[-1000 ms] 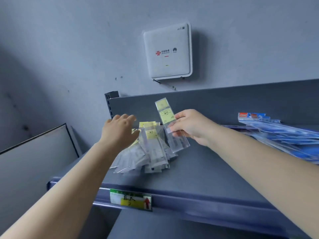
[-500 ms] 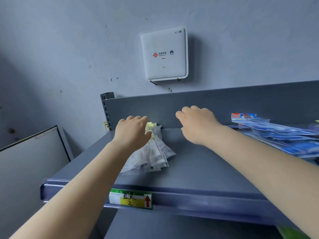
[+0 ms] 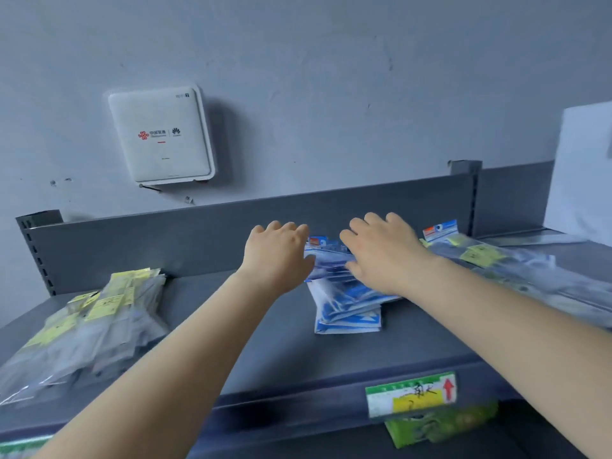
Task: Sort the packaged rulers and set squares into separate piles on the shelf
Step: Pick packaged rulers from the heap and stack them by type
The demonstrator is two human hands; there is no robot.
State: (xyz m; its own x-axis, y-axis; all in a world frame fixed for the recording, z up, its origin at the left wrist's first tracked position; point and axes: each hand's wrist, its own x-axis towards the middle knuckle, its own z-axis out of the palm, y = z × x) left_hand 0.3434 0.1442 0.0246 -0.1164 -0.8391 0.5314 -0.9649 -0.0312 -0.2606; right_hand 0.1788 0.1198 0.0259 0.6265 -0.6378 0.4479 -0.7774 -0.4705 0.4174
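Note:
A stack of blue-and-white packets (image 3: 347, 306) lies at the middle of the grey shelf (image 3: 258, 339). My right hand (image 3: 381, 253) rests flat on top of that stack, fingers spread. My left hand (image 3: 278, 256) touches the stack's left edge with relaxed fingers. A pile of clear packets with yellow labels (image 3: 89, 319) sits at the shelf's left. More clear, yellow-labelled long packets (image 3: 516, 273) lie to the right, partly under my right forearm.
The shelf's grey back panel (image 3: 198, 233) rises behind the piles. A white router box (image 3: 162, 137) hangs on the wall above. A green and yellow price tag (image 3: 410, 392) is clipped to the front lip, with green packaging (image 3: 440, 425) below it.
Both hands have left the clear-packet pile at the left and moved right onto the blue stack. The view has swung to the right.

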